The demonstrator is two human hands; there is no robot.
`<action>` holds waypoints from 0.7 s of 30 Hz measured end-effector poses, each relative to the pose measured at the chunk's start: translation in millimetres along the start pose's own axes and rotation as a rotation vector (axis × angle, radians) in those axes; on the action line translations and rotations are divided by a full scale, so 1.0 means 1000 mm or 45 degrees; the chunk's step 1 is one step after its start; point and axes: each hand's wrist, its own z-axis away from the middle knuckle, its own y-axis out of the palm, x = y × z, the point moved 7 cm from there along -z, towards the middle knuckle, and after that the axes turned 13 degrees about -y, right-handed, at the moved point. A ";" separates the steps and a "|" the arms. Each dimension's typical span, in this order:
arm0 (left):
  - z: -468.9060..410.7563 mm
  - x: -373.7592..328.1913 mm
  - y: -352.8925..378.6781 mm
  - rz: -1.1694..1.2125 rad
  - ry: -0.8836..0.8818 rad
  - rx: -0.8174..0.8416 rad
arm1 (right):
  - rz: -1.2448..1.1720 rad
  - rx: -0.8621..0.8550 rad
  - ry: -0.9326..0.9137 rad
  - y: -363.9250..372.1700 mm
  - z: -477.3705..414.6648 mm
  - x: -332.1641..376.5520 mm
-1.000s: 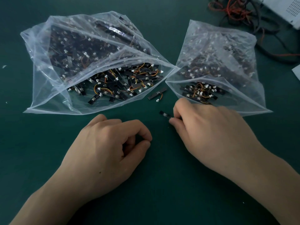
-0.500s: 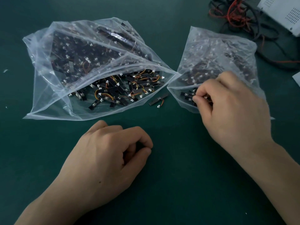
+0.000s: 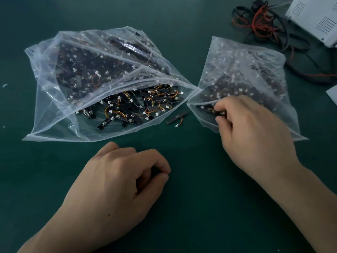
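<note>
Two clear zip bags lie open on the dark green table. The large bag (image 3: 60, 99) on the left is full of small black strip boards with orange wires and white plugs. The smaller bag (image 3: 255, 70) on the right holds the same parts. One loose strip (image 3: 176, 119) lies on the table between the two bag mouths. My right hand (image 3: 255, 136) is at the smaller bag's mouth, its curled thumb and fingertips pinching a black strip among the parts there. My left hand (image 3: 116, 181) rests on the table below the large bag, loosely curled, with nothing visible in it.
A tangle of black and red cables (image 3: 269, 30) lies at the back right beside a white perforated box (image 3: 317, 17). A white sheet corner (image 3: 332, 94) shows at the right edge. Bare green table stretches in front of the bags around both hands.
My right hand carried a black strip from the table in front of me up to the smaller bag's mouth and stays there. The left hand has not moved.
</note>
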 end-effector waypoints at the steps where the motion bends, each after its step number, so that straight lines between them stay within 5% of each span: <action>1: 0.000 0.000 0.000 -0.003 0.001 -0.002 | -0.042 -0.007 -0.007 0.000 0.000 -0.001; 10: 0.000 0.000 0.000 -0.007 0.007 -0.022 | 0.085 0.135 0.034 0.015 0.000 -0.003; 21: 0.000 0.000 0.000 -0.020 -0.004 -0.013 | -0.080 -0.001 -0.039 0.008 0.000 0.001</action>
